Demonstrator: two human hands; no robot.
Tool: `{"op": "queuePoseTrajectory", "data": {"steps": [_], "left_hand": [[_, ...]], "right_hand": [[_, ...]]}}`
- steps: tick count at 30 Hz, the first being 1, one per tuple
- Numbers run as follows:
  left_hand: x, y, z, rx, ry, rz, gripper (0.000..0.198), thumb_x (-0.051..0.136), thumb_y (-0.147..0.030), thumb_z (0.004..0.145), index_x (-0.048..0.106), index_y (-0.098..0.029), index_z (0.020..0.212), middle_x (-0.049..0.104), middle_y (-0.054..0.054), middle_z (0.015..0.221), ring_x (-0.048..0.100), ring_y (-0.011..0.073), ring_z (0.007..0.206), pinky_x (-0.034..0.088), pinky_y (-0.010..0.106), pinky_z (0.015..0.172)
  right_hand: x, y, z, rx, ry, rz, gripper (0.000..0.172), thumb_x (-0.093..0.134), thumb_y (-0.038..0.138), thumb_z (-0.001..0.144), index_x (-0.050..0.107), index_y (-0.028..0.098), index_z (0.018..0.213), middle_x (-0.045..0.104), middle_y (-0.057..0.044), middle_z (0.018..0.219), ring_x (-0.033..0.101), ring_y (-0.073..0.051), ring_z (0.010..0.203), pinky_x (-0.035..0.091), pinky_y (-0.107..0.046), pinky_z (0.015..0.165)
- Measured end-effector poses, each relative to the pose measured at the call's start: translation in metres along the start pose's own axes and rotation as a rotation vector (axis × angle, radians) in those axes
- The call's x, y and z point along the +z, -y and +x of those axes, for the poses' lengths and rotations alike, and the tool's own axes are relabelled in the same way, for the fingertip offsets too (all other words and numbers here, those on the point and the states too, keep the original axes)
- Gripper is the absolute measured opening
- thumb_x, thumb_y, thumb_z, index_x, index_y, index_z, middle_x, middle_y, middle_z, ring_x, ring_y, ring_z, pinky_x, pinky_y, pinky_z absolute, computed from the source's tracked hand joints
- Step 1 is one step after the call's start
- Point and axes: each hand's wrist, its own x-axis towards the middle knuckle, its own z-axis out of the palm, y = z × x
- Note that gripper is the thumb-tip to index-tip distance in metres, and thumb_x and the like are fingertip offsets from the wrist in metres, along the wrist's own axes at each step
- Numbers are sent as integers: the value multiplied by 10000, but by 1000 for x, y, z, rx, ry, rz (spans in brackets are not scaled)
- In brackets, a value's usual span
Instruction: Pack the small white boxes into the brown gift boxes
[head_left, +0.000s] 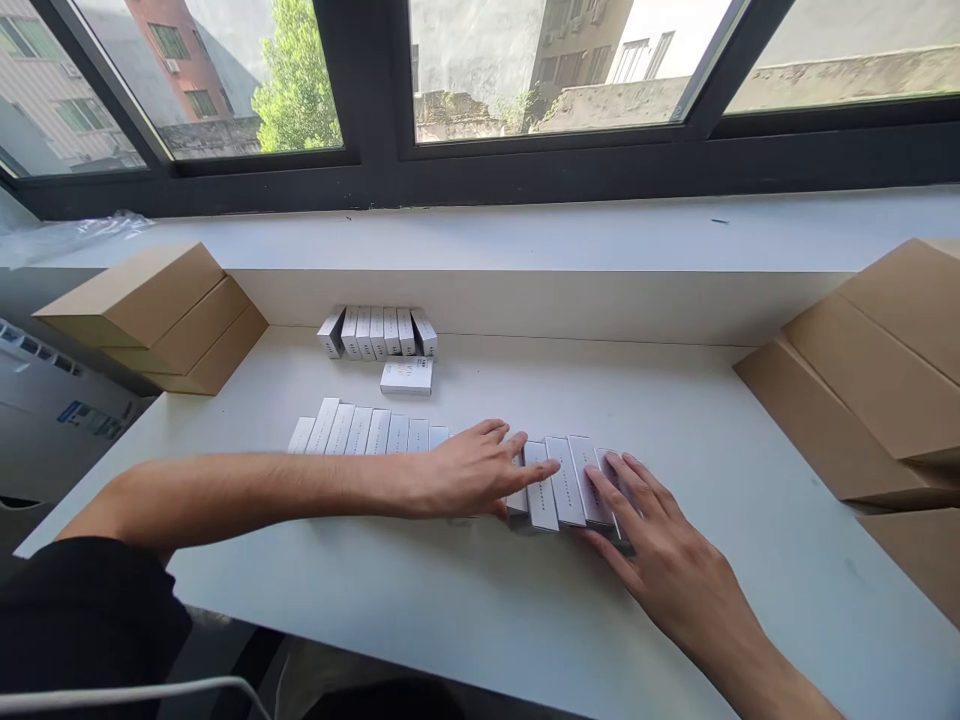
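Small white boxes [564, 483] stand side by side in a short row between my hands. My left hand [472, 468] is at the row's left end, fingers spread, its index finger stretched across the box tops and its thumb low at the near side. At the right end, my right hand [671, 545] grips the last boxes, fingertips over the far ends and thumb at the near ends. Those last boxes are partly covered by the fingers. A longer row of similar white boxes [358, 430] lies beyond my left forearm, which hides its near part.
Farther back stands a small row of white boxes [377, 332], with one white box [406, 376] lying flat before it. Brown cartons [169, 310] are stacked at the left; larger brown cartons [862, 390] stand at the right. The white table [465, 600] meets a windowsill [525, 235].
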Motion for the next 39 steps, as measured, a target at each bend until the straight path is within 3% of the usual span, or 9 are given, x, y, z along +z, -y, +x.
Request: {"op": "queuePoseTrajectory", "data": {"steps": [4,8,15,19,23,26,31,36,39], "left_hand": [[-3,17,5,-76,87,-140,859,723,-351,862,238,-227,1561,501,204,1430,509,336,1278,521,404,908],[2,33,4,-59,92,-296,972,727,-192,824,134,-237,1593,418,218,1495,389,352,1404,495,421,979],[8,78,33,-112,115,-449,1020,780,-253,796,142,-224,1591,388,225,1513,511,313,1327,523,357,944],[14,114,50,-132,46,-209,764,731,-315,866,347,-163,1509,403,233,1541,396,335,1447,441,422,1085],[17,161,47,-136,-44,32,450,597,-248,961,505,-163,1394,552,170,1453,517,263,1368,226,504,1231],[18,198,27,-200,-115,52,433,565,-285,983,511,-218,1407,586,108,1441,510,247,1380,78,557,1258],[12,232,-49,-358,-411,-58,546,545,-440,981,404,-309,1493,397,43,1598,249,222,1534,98,528,1270],[23,247,-144,-892,-695,-212,594,483,-585,965,433,-299,1483,362,66,1616,209,278,1543,150,570,1250],[48,259,-170,-1123,-668,-573,714,466,-649,940,426,-209,1501,483,151,1523,422,327,1435,338,536,1181]], "right_hand": [[2,8,10,53,-13,-64,442,373,389,1042,511,155,1391,549,-169,1451,530,-316,1333,622,-376,736],[4,15,17,70,-7,-71,443,386,382,1042,499,153,1404,551,-170,1453,522,-315,1342,607,-372,728],[29,1,50,84,4,-97,441,398,370,1042,514,132,1396,555,-170,1452,517,-321,1343,597,-368,687],[58,-27,97,87,42,-57,468,399,385,1034,526,118,1396,526,-187,1471,479,-339,1369,611,-394,729],[89,-40,164,84,98,44,477,449,410,1007,534,143,1393,500,-201,1480,427,-360,1398,608,-437,793],[111,-32,213,93,103,127,465,484,420,989,547,162,1371,510,-201,1455,398,-358,1410,598,-438,812],[126,-17,248,40,41,187,560,502,530,968,538,143,1372,521,-227,1422,395,-369,1398,528,-505,925],[100,20,235,-204,-199,177,490,495,468,996,580,115,1324,596,-213,1329,506,-345,1279,389,-535,1069],[99,62,231,-481,-86,250,348,463,282,1019,607,122,1292,666,-157,1264,580,-274,1207,479,-421,991]]}}
